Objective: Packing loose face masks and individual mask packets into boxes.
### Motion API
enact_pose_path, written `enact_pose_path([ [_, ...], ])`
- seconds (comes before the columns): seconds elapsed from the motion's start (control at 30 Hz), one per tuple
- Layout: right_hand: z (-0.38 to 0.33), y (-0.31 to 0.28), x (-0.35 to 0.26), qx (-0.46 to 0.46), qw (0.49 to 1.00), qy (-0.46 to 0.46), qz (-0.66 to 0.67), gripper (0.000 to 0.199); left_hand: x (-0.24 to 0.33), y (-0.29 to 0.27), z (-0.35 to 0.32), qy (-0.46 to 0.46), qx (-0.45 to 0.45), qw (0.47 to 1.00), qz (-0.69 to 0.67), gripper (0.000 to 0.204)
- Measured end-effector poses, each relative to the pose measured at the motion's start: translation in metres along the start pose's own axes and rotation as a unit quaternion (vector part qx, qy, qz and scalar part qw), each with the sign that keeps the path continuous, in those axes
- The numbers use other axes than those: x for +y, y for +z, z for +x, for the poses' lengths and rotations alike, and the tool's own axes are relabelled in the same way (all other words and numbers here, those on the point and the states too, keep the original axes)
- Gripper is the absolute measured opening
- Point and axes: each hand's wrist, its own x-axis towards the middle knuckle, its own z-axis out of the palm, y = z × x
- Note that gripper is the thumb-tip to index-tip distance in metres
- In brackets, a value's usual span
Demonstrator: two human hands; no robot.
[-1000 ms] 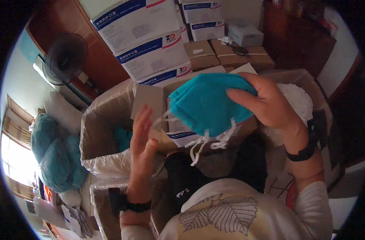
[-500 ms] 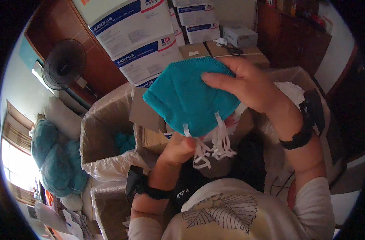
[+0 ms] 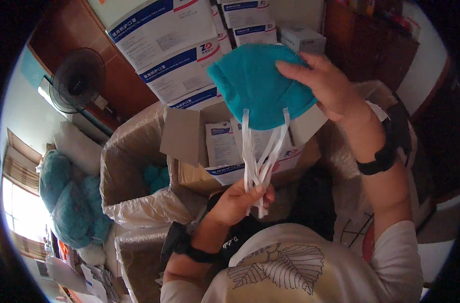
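A teal face mask [image 3: 262, 91] hangs in the air over an open carton, held at its upper right edge by my right hand [image 3: 331, 83]. Two pairs of white straps [image 3: 247, 146] run down from the mask's lower edge. Lower down, my left hand [image 3: 245, 199] is closed around those straps, which are drawn fairly straight, with their ends poking out below the fingers. Beneath the mask, the open carton [image 3: 182, 134] holds flat white and blue packets [image 3: 221, 144]; the mask covers part of its inside.
White and blue cartons [image 3: 182, 68] are stacked beyond. On the left stands a plastic-lined box [image 3: 139, 204] with teal masks [image 3: 156, 178] inside, and another lined box [image 3: 139, 257] nearer. Large teal bags [image 3: 71, 207] and a black fan [image 3: 78, 78] are farther left.
The mask has risen and shifted right with my right hand. My left hand has moved from beneath the mask down onto the straps, which went from loosely bunched to stretched.
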Motion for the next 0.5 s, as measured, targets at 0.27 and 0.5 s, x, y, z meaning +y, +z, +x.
enact_pose_path([
  [0.27, -0.007, -0.001, -0.039, 0.081, 0.987, -0.132, -0.047, 0.029, 0.034, 0.0, -0.017, 0.011, 0.044, 0.992, 0.115, 0.044],
  [0.5, -0.009, 0.0, -0.058, 0.013, 0.974, -0.154, -0.167, 0.027, 0.046, -0.018, -0.016, 0.049, -0.03, 0.955, 0.291, 0.044],
])
